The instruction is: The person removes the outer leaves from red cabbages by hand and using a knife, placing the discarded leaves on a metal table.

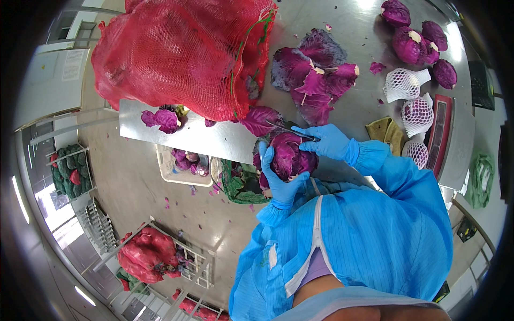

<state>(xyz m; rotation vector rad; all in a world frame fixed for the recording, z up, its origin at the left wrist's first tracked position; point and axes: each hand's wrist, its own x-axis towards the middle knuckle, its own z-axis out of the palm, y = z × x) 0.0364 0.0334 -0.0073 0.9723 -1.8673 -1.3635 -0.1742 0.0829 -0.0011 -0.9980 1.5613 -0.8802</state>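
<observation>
At the table's near edge, my left hand, in a blue glove, cups a red cabbage from the left and below. My right hand, gloved likewise, closes around a knife. Its dark blade points left across the cabbage's top; whether it touches the cabbage I cannot tell. Just beyond the blade lies a loose purple leaf. Farther up the table spreads a pile of cut outer cabbage leaves.
A big red mesh sack covers the table's left. At the right stand several bare cabbages, cabbages in white foam nets, a brown cloth and a red-framed panel. Below are a white crate and a green mesh bag.
</observation>
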